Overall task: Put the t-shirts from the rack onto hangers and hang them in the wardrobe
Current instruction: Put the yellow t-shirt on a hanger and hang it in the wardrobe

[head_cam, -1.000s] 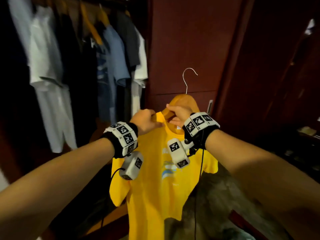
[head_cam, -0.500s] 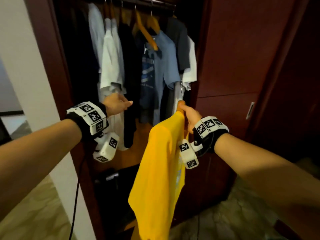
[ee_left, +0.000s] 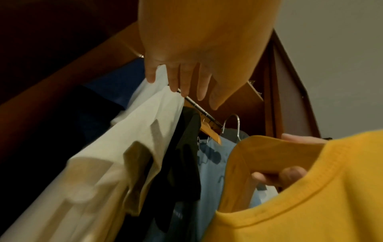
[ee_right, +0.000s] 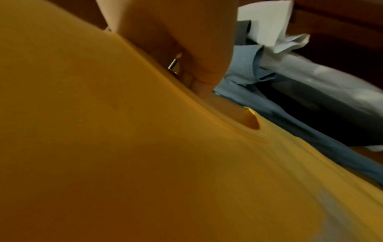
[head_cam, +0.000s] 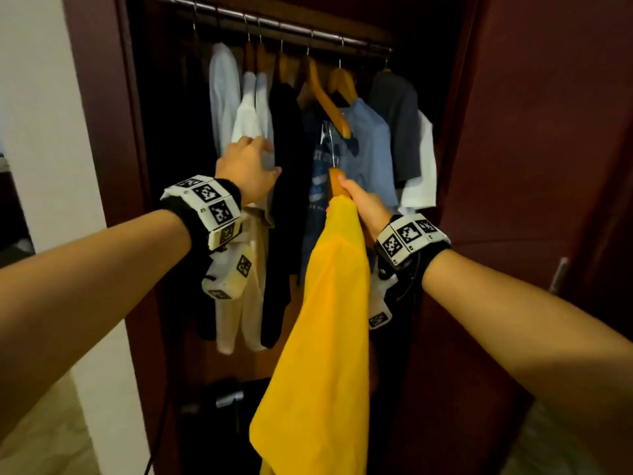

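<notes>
While the right hand (head_cam: 363, 207) gripped the wooden hanger (head_cam: 336, 181) at its neck, fingers curled round the wood, the yellow t-shirt (head_cam: 322, 337) hung from that hanger in front of the open wardrobe (head_cam: 102, 132), below the rail (head_cam: 274, 29) and not yet on it. The left hand (head_cam: 248, 166) reached in with straight, slightly spread fingers touching a white shirt (head_cam: 246, 125) beside a black garment (head_cam: 287, 159). From the head view the hanger's metal hook (head_cam: 331, 145) was a thin line against a blue t-shirt (head_cam: 366, 145); the left wrist view showed its full curve (ee_left: 233, 124) (and the yellow collar (ee_left: 290, 212) draped over the wood), with the left fingers (ee_left: 186, 81) resting on the white cloth just under the rail. The right wrist view was mostly yellow fabric (ee_right: 124, 147), showing only curled fingers (ee_right: 199, 77) around the base of the hook.
</notes>
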Tool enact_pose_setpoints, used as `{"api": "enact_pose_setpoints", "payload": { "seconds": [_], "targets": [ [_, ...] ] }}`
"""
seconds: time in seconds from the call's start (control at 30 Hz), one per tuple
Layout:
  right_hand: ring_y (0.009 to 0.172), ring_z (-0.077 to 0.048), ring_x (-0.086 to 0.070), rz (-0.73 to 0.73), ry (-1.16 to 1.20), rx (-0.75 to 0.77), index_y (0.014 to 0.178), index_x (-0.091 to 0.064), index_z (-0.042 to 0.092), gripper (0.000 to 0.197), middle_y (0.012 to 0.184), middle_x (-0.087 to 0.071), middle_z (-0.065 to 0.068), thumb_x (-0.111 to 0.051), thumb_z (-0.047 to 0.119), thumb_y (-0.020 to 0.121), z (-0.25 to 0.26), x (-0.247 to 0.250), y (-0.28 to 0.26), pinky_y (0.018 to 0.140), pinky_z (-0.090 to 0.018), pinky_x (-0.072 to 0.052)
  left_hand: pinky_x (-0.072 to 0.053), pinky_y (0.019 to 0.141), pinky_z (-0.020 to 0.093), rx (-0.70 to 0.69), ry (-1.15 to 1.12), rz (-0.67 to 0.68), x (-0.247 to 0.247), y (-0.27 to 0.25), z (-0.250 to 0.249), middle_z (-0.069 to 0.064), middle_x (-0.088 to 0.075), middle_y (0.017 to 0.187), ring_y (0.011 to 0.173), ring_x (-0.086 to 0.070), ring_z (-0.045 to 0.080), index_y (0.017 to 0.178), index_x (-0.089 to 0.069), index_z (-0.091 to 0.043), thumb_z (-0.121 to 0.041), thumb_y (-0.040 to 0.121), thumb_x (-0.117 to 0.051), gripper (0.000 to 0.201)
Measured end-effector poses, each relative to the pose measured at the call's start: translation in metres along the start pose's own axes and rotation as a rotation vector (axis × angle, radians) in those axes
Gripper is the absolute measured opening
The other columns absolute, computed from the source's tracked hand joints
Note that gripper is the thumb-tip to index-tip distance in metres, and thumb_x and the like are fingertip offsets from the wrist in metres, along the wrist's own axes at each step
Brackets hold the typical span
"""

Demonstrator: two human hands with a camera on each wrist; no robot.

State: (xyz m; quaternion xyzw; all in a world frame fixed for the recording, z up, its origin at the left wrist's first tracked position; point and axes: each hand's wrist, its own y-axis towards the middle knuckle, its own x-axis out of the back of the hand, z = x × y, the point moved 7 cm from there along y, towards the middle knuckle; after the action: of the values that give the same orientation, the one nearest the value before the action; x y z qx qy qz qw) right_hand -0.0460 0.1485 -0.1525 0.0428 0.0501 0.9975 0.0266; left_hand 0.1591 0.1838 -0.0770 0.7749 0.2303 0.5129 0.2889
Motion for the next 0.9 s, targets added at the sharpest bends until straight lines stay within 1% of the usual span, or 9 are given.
{"api": "enact_pose_setpoints", "payload": {
  "seconds": [0.13, 0.23, 0.33, 0.5, 0.57, 0.67, 0.73, 0.8, 0.9],
  "targets": [
    [0.116, -0.032, -0.055, 0.112, -0.055, 0.088, 0.134, -0.047, 0.002, 0.076, 0.132, -0.055, -0.015, -0.057, 0.056, 0.083, 0.029, -0.011, 0.053, 0.105, -0.042, -0.041, -0.035, 0.102, 0.047, -0.086, 0.144, -0.063, -0.001, 0.051, -0.017, 0.014, -0.051, 0.13, 0.122, -0.044, 0.035, 0.125, -0.054, -0.022, -0.034, 0.089, -0.057, 0.038],
    [0.118, -0.028, -0.053, 0.171, -0.053, 0.143, 0.134, -0.048, 0.003, 0.065, 0.129, -0.055, -0.01, -0.054, 0.049, 0.088, 0.055, -0.017, 0.096, 0.098, -0.031, -0.04, -0.027, 0.106, 0.046, -0.08, 0.222, -0.078, -0.009, 0.092, -0.024, 0.011, -0.049, 0.133, 0.128, -0.04, 0.031, 0.125, -0.055, -0.025, -0.038, 0.091, -0.053, 0.036],
    [0.11, -0.028, -0.059, 0.198, 0.021, 0.227, 0.136, -0.048, 0.013, 0.083, 0.128, -0.057, -0.009, -0.065, 0.058, 0.068, 0.086, -0.024, 0.133, 0.096, -0.036, -0.046, -0.024, 0.109, 0.049, 0.016, 0.248, -0.051, -0.014, 0.13, -0.024, 0.011, -0.043, 0.14, 0.131, -0.036, 0.032, 0.13, -0.051, -0.025, -0.044, 0.095, -0.042, 0.04],
    [0.07, -0.019, -0.059, 0.335, 0.109, 0.242, 0.114, -0.057, 0.008, 0.041, 0.085, -0.062, -0.008, -0.058, 0.04, 0.089, 0.14, -0.041, 0.179, 0.072, -0.033, -0.049, -0.018, 0.109, 0.057, 0.064, 0.416, 0.08, -0.027, 0.171, -0.024, 0.009, -0.033, 0.146, 0.137, -0.025, 0.032, 0.14, -0.036, -0.036, -0.045, 0.096, -0.039, 0.046],
    [0.059, -0.018, -0.062, 0.363, 0.123, 0.263, 0.1, -0.059, 0.007, 0.033, 0.072, -0.064, -0.008, -0.056, 0.038, 0.091, 0.158, -0.047, 0.193, 0.065, -0.033, -0.049, -0.015, 0.109, 0.06, -0.005, 0.508, 0.235, -0.039, 0.179, -0.028, 0.006, -0.028, 0.15, 0.14, -0.021, 0.031, 0.142, -0.029, -0.044, -0.041, 0.097, -0.037, 0.046],
    [0.046, -0.014, -0.062, 0.395, 0.152, 0.278, 0.086, -0.059, 0.007, 0.026, 0.056, -0.065, -0.005, -0.054, 0.032, 0.093, 0.18, -0.055, 0.206, 0.057, -0.027, -0.051, -0.01, 0.111, 0.061, -0.068, 0.562, 0.417, -0.05, 0.184, -0.022, 0.002, -0.024, 0.154, 0.143, -0.017, 0.026, 0.14, -0.036, -0.042, -0.033, 0.1, -0.032, 0.041],
    [0.052, -0.015, -0.061, 0.429, 0.173, 0.284, 0.088, -0.057, 0.008, 0.025, 0.066, -0.063, -0.008, -0.051, 0.03, 0.095, 0.188, -0.061, 0.21, 0.054, -0.025, -0.051, -0.01, 0.108, 0.065, -0.07, 0.55, 0.396, -0.047, 0.186, -0.012, -0.002, -0.027, 0.152, 0.142, -0.018, 0.024, 0.136, -0.042, -0.042, -0.033, 0.098, -0.035, 0.039],
    [0.061, -0.017, -0.058, 0.443, 0.182, 0.284, 0.086, -0.055, 0.008, 0.024, 0.074, -0.059, -0.009, -0.047, 0.027, 0.097, 0.194, -0.068, 0.214, 0.055, -0.027, -0.051, -0.021, 0.108, 0.061, -0.074, 0.468, 0.293, -0.042, 0.189, -0.004, -0.001, -0.036, 0.146, 0.136, -0.029, 0.024, 0.131, -0.048, -0.041, -0.034, 0.096, -0.039, 0.036],
    [0.048, -0.015, -0.061, 0.454, 0.138, 0.279, 0.081, -0.054, 0.007, 0.028, 0.055, -0.062, -0.008, -0.044, 0.026, 0.099, 0.2, -0.082, 0.219, 0.048, -0.024, -0.051, -0.035, 0.104, 0.046, -0.068, 0.402, 0.112, -0.034, 0.187, 0.004, 0.003, -0.046, 0.136, 0.126, -0.041, 0.026, 0.131, -0.049, -0.04, -0.041, 0.095, -0.043, 0.036]
  ]
}}
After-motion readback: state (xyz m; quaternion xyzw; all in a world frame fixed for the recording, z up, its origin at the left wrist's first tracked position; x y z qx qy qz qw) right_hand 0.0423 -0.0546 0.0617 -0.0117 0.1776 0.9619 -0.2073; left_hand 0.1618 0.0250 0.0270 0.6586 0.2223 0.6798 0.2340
